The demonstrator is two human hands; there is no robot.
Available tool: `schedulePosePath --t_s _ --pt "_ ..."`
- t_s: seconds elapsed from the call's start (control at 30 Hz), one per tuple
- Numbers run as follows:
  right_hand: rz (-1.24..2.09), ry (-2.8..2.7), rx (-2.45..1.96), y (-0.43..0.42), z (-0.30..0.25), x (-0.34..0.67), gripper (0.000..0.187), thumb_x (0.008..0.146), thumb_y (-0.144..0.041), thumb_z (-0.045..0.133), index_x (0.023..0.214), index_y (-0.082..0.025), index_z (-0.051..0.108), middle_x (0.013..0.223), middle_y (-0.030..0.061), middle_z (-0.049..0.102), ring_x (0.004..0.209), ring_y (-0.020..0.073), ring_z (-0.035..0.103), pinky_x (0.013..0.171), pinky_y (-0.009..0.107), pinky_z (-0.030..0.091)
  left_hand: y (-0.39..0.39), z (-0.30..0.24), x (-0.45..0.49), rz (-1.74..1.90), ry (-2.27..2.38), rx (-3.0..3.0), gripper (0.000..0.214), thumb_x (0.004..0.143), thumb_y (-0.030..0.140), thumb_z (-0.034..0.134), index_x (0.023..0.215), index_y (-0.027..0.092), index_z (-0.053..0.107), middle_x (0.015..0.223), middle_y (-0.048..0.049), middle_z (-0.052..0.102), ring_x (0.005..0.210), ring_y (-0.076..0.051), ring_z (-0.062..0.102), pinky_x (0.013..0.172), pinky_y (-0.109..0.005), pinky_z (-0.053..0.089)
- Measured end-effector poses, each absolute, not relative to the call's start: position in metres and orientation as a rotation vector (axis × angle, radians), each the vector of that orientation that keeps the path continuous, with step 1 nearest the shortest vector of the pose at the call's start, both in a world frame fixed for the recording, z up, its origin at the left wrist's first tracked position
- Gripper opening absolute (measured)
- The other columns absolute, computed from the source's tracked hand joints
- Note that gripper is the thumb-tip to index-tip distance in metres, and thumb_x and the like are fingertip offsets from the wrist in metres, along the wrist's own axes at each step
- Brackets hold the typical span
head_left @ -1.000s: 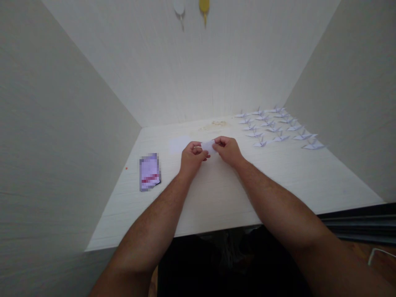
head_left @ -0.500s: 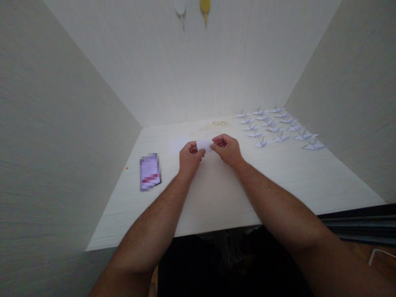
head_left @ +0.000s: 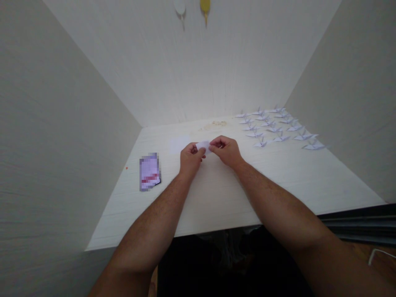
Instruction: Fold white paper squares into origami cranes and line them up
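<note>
A small piece of white paper is held up between my two hands, above the middle of the table. My left hand pinches its lower left part, thumb on the front. At its right edge, the thumb and forefinger of my right hand close on the paper. Any creases in it are too faint to make out. Behind my left hand a pale sheet of paper lies flat on the table.
Several folded white paper cranes stand in rows at the back right of the white table. A blurred-out phone-like object lies at the left, near a tiny orange bit. Walls enclose three sides; two hooks hang above.
My right hand has shifted slightly left, and its fingertips are closer to my left thumb. Less of the paper's right side shows, and the paper is a little tilted.
</note>
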State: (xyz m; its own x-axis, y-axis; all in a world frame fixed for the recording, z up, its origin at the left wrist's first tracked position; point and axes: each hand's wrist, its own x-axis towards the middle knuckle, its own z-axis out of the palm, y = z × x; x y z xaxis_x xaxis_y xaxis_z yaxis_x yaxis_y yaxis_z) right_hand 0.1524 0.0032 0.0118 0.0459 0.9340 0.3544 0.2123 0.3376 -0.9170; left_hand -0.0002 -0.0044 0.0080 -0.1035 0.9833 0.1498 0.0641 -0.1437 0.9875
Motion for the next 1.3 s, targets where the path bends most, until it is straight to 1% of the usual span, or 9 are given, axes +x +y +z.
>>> schedulePosePath --t_s 0.17,0.27,0.4,0.43,0.5,0.6,0.77,0.97,1.3 --pt "0.894 -1.425 -1.102 0.005 0.009 0.152 0.016 0.068 -0.031 0.072 0.078 -0.019 0.068 0.07 -0.0002 0.068 0.062 0.013 0.058 0.062 0.028 0.049 -0.004 0.007 -0.001 1.329 1.242 1.339 0.021 0.071 0.035 0.074 0.073 0.017 0.064 0.057 0.0022 0.06 0.051 -0.011 0.059 0.046 -0.02 0.04" --pt "0.828 -1.459 -1.127 0.007 0.007 0.153 0.014 0.07 -0.032 0.071 0.077 -0.019 0.07 0.073 0.0014 0.069 0.066 0.0144 0.06 0.064 0.029 0.05 -0.003 0.004 -0.001 1.287 1.208 1.386 0.023 0.073 0.037 0.073 0.071 0.017 0.064 0.059 0.0007 0.062 0.053 -0.012 0.06 0.049 -0.021 0.044" --pt "0.775 -1.43 -1.098 0.007 0.007 0.154 0.013 0.071 -0.032 0.07 0.076 -0.02 0.071 0.095 0.0053 0.073 0.081 0.0171 0.065 0.068 0.029 0.052 -0.002 0.001 -0.002 1.276 1.159 1.368 0.025 0.075 0.039 0.071 0.069 0.017 0.064 0.059 -0.0008 0.064 0.055 -0.013 0.061 0.053 -0.023 0.046" --pt "0.829 -1.423 -1.079 0.006 0.008 0.154 0.014 0.072 -0.033 0.069 0.078 -0.02 0.072 0.095 0.0053 0.074 0.08 0.0169 0.065 0.067 0.029 0.052 -0.001 0.0 -0.003 1.276 1.148 1.354 0.025 0.076 0.04 0.071 0.069 0.017 0.065 0.059 -0.0011 0.064 0.055 -0.013 0.061 0.053 -0.023 0.047" --pt "0.934 -1.422 -1.052 0.005 0.009 0.153 0.018 0.073 -0.033 0.068 0.083 -0.02 0.074 0.084 0.0038 0.074 0.071 0.0155 0.064 0.064 0.029 0.052 -0.001 -0.001 -0.003 1.283 1.124 1.317 0.025 0.076 0.04 0.07 0.068 0.017 0.065 0.059 -0.0012 0.064 0.055 -0.013 0.061 0.054 -0.023 0.047" --pt "0.974 -1.419 -1.052 0.003 0.009 0.153 0.019 0.073 -0.033 0.068 0.084 -0.02 0.075 0.074 0.0015 0.071 0.064 0.0141 0.061 0.059 0.028 0.05 0.0 -0.002 -0.003 1.318 1.118 1.265 0.024 0.074 0.039 0.072 0.067 0.017 0.066 0.058 -0.0006 0.063 0.053 -0.012 0.058 0.052 -0.023 0.046" --pt "0.931 -1.413 -1.08 0.003 0.01 0.153 0.019 0.071 -0.033 0.069 0.083 -0.019 0.075 0.07 0.0008 0.07 0.062 0.0132 0.06 0.057 0.027 0.048 0.002 -0.002 -0.004 1.372 1.182 1.215 0.02 0.071 0.035 0.072 0.065 0.017 0.066 0.054 0.0004 0.06 0.049 -0.011 0.054 0.05 -0.023 0.045" --pt "0.92 -1.425 -1.09 0.004 0.011 0.155 0.018 0.071 -0.029 0.068 0.083 -0.017 0.076 0.069 0.0017 0.071 0.059 0.0124 0.059 0.057 0.027 0.048 0.001 0.005 -0.007 1.343 1.202 1.219 0.012 0.068 0.027 0.069 0.066 0.015 0.068 0.054 -0.0011 0.062 0.049 -0.012 0.056 0.05 -0.024 0.046" --pt "0.925 -1.479 -1.062 0.008 0.006 0.158 0.02 0.071 -0.03 0.069 0.083 -0.017 0.077 0.071 0.0029 0.072 0.061 0.013 0.061 0.057 0.026 0.049 0.003 0.007 -0.012 1.285 1.224 1.265 0.013 0.067 0.027 0.067 0.066 0.014 0.068 0.053 -0.0017 0.063 0.049 -0.013 0.057 0.05 -0.024 0.047"
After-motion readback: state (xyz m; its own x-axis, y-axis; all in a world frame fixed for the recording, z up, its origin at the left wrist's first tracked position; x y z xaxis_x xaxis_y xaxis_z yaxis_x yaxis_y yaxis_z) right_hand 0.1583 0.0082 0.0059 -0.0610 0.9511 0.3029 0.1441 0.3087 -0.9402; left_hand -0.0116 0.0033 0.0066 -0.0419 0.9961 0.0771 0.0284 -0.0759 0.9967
